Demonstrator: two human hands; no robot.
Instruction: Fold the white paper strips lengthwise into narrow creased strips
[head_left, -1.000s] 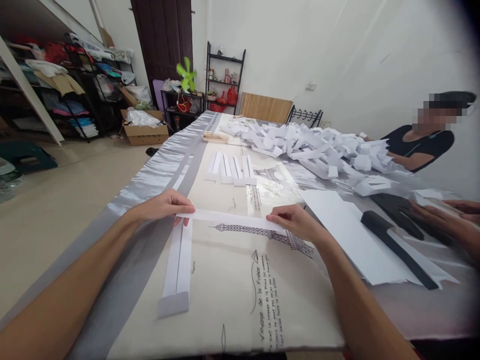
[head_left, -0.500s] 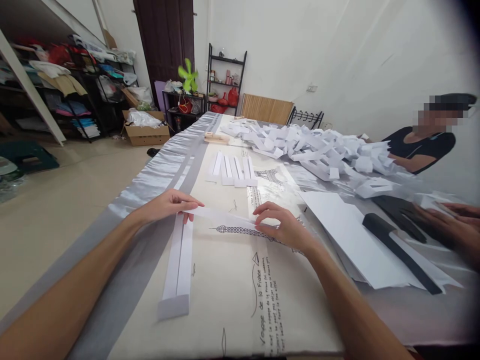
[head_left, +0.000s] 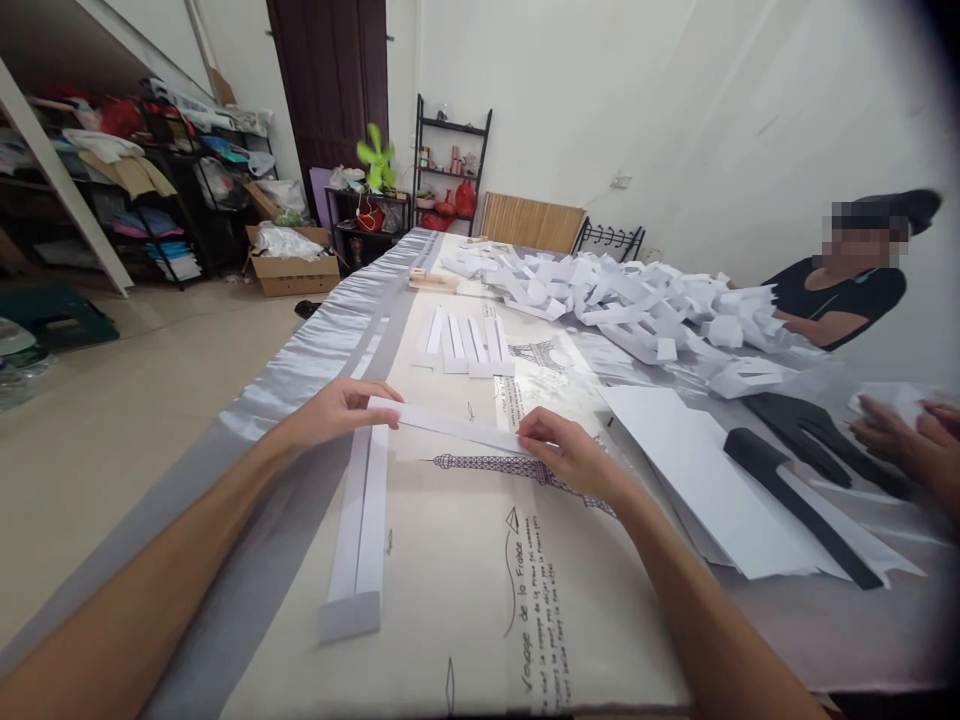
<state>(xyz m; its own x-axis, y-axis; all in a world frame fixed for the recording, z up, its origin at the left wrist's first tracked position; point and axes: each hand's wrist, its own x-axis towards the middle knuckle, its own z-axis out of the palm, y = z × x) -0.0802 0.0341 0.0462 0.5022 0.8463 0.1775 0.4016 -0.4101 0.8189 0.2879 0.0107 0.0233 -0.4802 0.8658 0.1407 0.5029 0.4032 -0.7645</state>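
A long white paper strip (head_left: 450, 425) runs across the cream Eiffel-tower tablecloth (head_left: 465, 590). My left hand (head_left: 337, 408) pinches its left end and my right hand (head_left: 566, 452) pinches its right end, both with fingers closed on it. The strip meets a second folded white strip (head_left: 361, 525) that lies lengthwise toward me, forming a corner under my left hand. Several more folded strips (head_left: 466, 342) lie side by side farther up the cloth.
A big heap of folded white paper pieces (head_left: 637, 300) covers the far right of the table. White sheets (head_left: 705, 480) and black card pieces (head_left: 795, 490) lie at right, near another person's hands (head_left: 904, 440). A seated person (head_left: 847, 290) is beyond. Shelves and boxes stand at left.
My right hand slid leftward along the strip toward the middle, and the strip's left end lifted slightly under my left hand. The other person's hands drew back to the right.
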